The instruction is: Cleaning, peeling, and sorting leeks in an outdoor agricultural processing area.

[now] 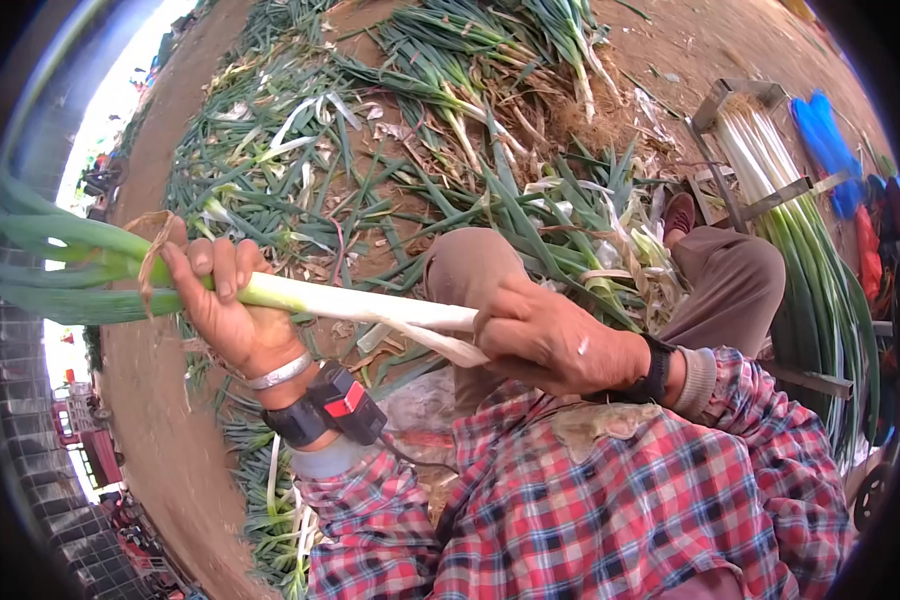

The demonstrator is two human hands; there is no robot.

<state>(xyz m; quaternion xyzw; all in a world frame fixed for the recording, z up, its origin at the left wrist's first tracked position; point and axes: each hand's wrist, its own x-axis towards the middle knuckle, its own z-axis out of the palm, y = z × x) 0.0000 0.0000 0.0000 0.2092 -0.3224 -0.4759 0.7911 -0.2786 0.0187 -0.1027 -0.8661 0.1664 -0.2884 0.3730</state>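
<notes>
A long leek lies almost level across my lap, its green leaves fanning out to the left and its white shank reaching right. My left hand wraps round it where green turns to white. A dry brown leaf hangs beside those fingers. At the white end my right hand is closed, its fingers curled over the shank's end, so the root end is hidden. A pale strip of outer skin hangs loose from the shank and runs into the right hand's grip.
Leafy trimmings cover the ground ahead and left. Untrimmed leeks with roots lie beyond my knees. To the right, a metal rack holds a bundle of cleaned leeks, with blue plastic and a red bag beside it.
</notes>
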